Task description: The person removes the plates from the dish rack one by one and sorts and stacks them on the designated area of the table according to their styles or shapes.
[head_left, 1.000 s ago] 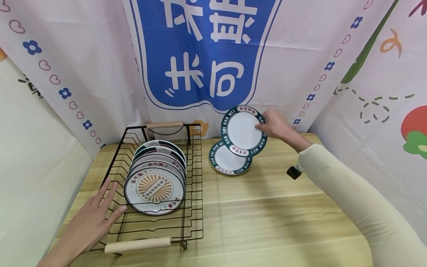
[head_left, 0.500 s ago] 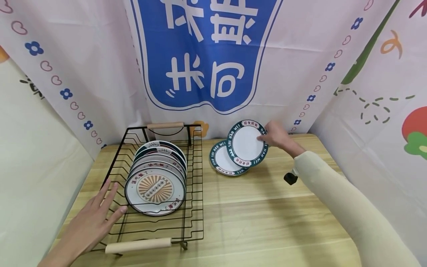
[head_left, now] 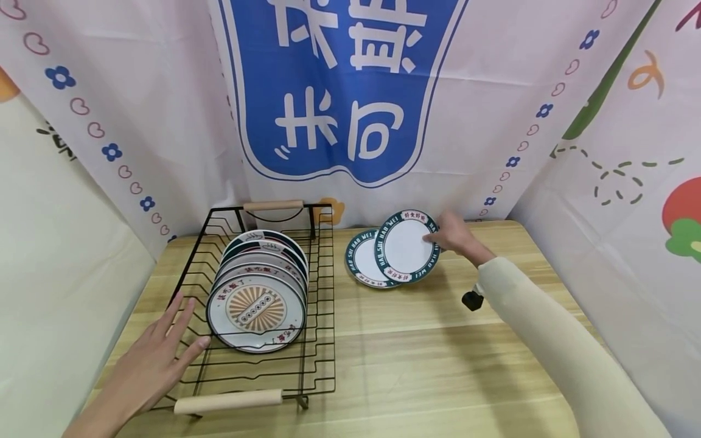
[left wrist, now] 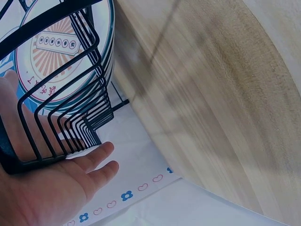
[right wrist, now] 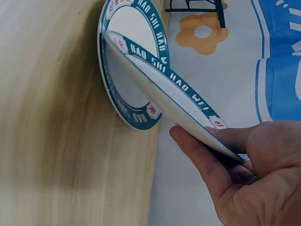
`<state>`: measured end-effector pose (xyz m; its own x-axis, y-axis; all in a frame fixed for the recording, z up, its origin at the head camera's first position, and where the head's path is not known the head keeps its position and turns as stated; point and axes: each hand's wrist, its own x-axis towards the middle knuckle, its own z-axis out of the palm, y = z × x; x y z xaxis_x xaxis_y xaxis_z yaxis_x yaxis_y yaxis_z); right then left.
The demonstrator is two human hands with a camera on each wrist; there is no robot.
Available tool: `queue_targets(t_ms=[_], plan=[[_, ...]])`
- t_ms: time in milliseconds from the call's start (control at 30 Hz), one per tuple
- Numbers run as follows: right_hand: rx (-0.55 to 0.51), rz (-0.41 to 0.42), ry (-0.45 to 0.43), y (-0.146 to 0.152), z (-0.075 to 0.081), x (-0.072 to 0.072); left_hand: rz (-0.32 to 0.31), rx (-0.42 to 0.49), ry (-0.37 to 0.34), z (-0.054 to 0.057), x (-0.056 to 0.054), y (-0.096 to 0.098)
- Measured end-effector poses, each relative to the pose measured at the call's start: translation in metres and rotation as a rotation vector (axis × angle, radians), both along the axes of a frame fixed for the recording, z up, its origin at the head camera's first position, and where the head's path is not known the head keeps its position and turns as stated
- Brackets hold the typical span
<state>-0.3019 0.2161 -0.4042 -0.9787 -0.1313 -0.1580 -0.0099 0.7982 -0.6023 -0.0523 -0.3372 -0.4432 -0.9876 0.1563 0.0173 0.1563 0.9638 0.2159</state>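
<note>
My right hand [head_left: 457,236] pinches the right rim of a white plate [head_left: 408,248] with a green lettered border, thumb on top and fingers beneath. That plate is tilted, partly over a matching plate [head_left: 366,260] lying on the table; the right wrist view shows the held plate [right wrist: 174,106] at a slant above the lower plate [right wrist: 134,28]. With fingers spread, my left hand [head_left: 150,359] rests at the left side of a black wire dish rack [head_left: 323,340]. Several plates stand in the rack, the front plate [head_left: 256,313] bearing an orange sunburst. In the left wrist view the hand [left wrist: 61,183] touches the rack's wires.
The wooden table [head_left: 416,365] spreads right of the rack. Wooden handles sit on the rack's front [head_left: 230,401] and back. A printed cloth backdrop [head_left: 471,91] hangs close behind the plates and rack. A small black object [head_left: 472,300] hangs at the right wrist.
My right hand has lowered the held plate toward the table, slightly to the right, uncovering more of the lower plate's centre. The left hand and rack have stayed in place.
</note>
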Motion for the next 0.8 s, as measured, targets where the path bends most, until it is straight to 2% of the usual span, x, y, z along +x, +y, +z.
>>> queue_targets(t_ms=[100,400,633,800], plan=[[-0.011,-0.019,-0.01,0.002,-0.007,-0.002,-0.001,0.003,0.005,-0.001,0.0,0.0],[-0.041,-0.077,-0.111,0.008,-0.027,-0.005,0.001,-0.003,0.013,-0.001,-0.002,-0.002],[0.03,-0.084,-0.15,0.007,-0.046,-0.009,-0.009,0.004,0.023,-0.002,0.0,-0.001],[0.021,-0.095,-0.164,0.001,-0.053,-0.008,-0.005,0.0,0.02,-0.002,0.001,0.0]])
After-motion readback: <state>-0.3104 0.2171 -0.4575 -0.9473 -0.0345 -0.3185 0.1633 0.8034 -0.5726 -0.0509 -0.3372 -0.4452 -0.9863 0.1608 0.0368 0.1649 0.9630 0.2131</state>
